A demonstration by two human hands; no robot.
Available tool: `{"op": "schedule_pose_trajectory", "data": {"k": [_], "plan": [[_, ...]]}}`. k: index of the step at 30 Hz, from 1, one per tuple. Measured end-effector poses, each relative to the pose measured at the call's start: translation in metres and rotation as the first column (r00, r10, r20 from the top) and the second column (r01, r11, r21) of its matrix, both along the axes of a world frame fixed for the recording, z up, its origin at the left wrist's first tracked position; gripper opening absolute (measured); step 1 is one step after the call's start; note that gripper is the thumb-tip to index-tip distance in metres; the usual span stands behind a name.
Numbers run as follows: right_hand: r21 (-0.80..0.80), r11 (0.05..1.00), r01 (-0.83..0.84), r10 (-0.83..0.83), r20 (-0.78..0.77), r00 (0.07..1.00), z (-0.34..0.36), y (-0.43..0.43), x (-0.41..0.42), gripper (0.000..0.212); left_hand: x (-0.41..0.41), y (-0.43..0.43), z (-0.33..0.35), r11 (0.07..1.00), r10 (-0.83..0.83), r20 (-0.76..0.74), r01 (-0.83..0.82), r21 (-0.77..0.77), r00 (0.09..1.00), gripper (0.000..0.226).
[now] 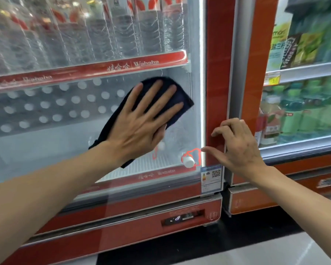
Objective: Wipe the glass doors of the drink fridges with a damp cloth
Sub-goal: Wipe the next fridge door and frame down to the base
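Note:
A dark blue cloth [182, 96] lies flat against the glass door [65, 146] of a red drink fridge. My left hand [141, 119] presses it to the glass with straight, spread fingers, just below the upper red shelf and near the door's right side. My right hand [237, 146] is at the door's red right frame [218, 73], with its fingers curled round the edge strip and the thumb pointing left over the glass.
Behind the glass stand rows of clear water bottles [103, 35] and white caps [65, 104]. A second red fridge [304, 92] with green bottles stands close on the right. A label with a QR code [212, 176] sits at the door's lower right corner. Pale floor [275, 251] lies below.

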State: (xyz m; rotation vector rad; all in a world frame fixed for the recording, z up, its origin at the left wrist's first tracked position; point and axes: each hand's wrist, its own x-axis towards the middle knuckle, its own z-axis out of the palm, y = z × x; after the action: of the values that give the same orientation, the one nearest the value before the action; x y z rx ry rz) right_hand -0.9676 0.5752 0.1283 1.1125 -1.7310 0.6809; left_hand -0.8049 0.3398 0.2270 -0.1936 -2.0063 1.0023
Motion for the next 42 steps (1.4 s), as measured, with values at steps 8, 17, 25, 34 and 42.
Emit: {"op": "schedule_pose_trajectory", "data": {"k": [8,17,25,34,42], "plan": [[0.019,0.980,-0.198,0.194,0.128,0.973,0.008,0.007,-0.004,0.021,-0.017,0.017,-0.087,1.000,-0.018,0.113,0.019,-0.005,0.993,0.068],[-0.164,0.971,-0.176,0.201,0.149,0.968,0.024,0.012,0.001,0.023,-0.059,0.035,-0.069,0.953,-0.092,0.416,0.201,-0.228,0.905,0.062],[-0.270,0.955,-0.123,0.187,0.225,0.956,0.021,-0.006,0.013,0.030,-0.075,0.049,-0.072,0.944,-0.115,0.449,0.238,-0.229,0.886,0.063],[-0.307,0.951,0.030,0.051,0.254,0.966,0.004,-0.018,0.024,0.033,-0.024,0.020,-0.130,0.998,-0.020,0.146,0.028,-0.053,0.989,0.072],[-0.120,0.988,0.093,-0.055,0.282,0.958,-0.036,-0.022,0.041,0.035,-0.043,0.065,-0.183,0.912,0.121,-0.011,-0.107,0.396,0.993,0.071]]}}
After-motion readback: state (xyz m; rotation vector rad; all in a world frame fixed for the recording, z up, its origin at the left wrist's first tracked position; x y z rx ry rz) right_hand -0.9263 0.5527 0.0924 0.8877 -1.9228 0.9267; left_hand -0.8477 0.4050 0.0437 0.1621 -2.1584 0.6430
